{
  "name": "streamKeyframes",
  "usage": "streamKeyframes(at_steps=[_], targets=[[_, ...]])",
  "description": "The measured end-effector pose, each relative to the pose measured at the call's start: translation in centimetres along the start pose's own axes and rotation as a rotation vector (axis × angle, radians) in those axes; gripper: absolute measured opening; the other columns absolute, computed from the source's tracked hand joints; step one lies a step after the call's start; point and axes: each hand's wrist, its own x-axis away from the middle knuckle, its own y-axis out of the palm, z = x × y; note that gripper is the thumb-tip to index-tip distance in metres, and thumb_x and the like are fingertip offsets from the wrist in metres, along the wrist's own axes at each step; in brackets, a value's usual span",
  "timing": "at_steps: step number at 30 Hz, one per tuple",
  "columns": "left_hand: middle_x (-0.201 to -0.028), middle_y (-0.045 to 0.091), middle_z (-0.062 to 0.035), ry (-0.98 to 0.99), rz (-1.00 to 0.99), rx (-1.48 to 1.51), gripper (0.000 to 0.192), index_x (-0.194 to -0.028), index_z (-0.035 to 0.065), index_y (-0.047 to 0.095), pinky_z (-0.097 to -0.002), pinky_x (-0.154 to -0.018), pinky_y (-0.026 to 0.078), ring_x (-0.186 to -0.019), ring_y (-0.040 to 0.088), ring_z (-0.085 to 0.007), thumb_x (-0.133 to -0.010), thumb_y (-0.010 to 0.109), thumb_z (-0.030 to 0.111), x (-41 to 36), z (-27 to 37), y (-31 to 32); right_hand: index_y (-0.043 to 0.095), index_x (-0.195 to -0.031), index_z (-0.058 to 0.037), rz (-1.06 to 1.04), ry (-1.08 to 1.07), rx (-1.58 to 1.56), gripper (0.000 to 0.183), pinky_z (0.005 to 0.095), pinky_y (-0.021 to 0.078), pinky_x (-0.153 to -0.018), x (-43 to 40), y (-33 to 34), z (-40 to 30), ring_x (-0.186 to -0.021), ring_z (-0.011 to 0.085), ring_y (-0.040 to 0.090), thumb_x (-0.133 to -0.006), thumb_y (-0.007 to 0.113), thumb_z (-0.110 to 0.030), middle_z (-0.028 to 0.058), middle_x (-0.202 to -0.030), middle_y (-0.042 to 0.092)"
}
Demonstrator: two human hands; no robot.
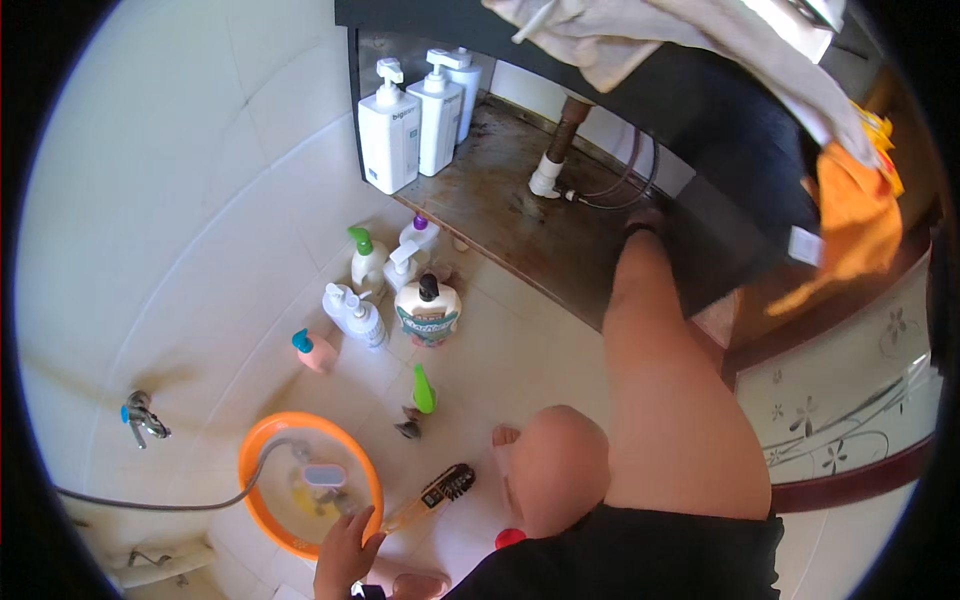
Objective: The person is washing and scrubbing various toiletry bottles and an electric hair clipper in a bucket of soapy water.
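My left hand (347,551) is at the near right rim of an orange plastic basin (255,499), its thumb and fingers on either side of the rim. Inside the basin lie a pale oval item (325,475) and a blurred yellow thing. A brush (450,486) with black bristles and a light handle rests on the floor, its handle end close to my left thumb. My right hand (649,217) reaches into the dark space under the counter, near a white pipe fitting (545,176). Shadow hides its fingers, so I cannot tell whether it holds anything.
Several pump bottles (427,311) stand on the tiled floor; white ones (390,139) stand on the stained shelf (502,214). A green-handled item (424,390) lies nearby. A metal hose (172,507) runs into the basin. A tap (142,416) juts from the wall. Cloths hang at upper right.
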Motion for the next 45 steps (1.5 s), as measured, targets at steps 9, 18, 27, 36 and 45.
streamKeyframes(at_steps=[9,18,27,36,45], targets=[[-0.103,0.057,-0.0221,0.27,0.115,0.004,0.045,-0.123,0.0093,0.051,-0.0429,-0.082,0.044,-0.097,0.054,-0.0391,-0.082,0.062,0.023,2.6,2.5,-0.8,0.068,-0.106,-0.0117,-0.121,-0.368,0.308,0.032,0.0386,0.0425,-0.091,19.9,-7.9,1.8,-0.112,0.0223,0.055,-0.09,0.041,-0.019,0.0061,-0.119,0.061],[-0.1,0.057,-0.02,0.317,0.136,-0.074,0.043,-0.123,0.0096,0.053,-0.0428,-0.08,0.045,-0.095,0.056,-0.0371,-0.083,0.06,0.025,4.5,2.8,-0.2,0.066,-0.106,-0.0051,-0.085,-0.271,-0.2,0.033,0.0364,0.0463,-0.09,32.7,-12.4,3.3,-0.108,0.0284,0.057,-0.092,0.039,-0.017,0.0133,-0.122,0.057],[-0.102,0.059,-0.0221,0.33,0.131,-0.093,0.044,-0.123,0.009,0.052,-0.0439,-0.086,0.044,-0.101,0.054,-0.0384,-0.086,0.057,0.031,4.5,1.8,1.0,0.064,-0.109,0.001,-0.537,-0.591,-1.054,0.027,0.0335,0.049,-0.084,37.0,-13.9,5.6,-0.092,0.0249,0.064,-0.087,0.048,-0.003,0.0122,-0.099,0.067],[-0.104,0.059,-0.0216,0.261,0.174,-0.065,0.043,-0.124,0.008,0.051,-0.0425,-0.087,0.044,-0.099,0.056,-0.0384,-0.087,0.057,0.03,4.1,0.8,2.2,0.039,-0.134,0.0022,-1.758,-0.664,-1.626,0.046,0.0376,0.0377,-0.102,46.1,-17.8,2.7,-0.123,0.0265,0.046,-0.088,0.042,0.002,0.0168,-0.135,0.043],[-0.109,0.059,-0.0109,0.24,0.285,0.953,0.044,-0.13,0.0055,0.046,-0.0317,-0.079,0.05,-0.095,0.06,-0.0176,-0.096,0.046,0.035,2.9,2.5,0.8,0.044,-0.127,-0.0012,-2.238,-0.754,-1.429,0.039,0.0401,0.045,-0.095,56.0,-20.7,2.0,-0.115,0.0263,0.053,-0.088,0.046,-0.001,0.0152,-0.127,0.05]])
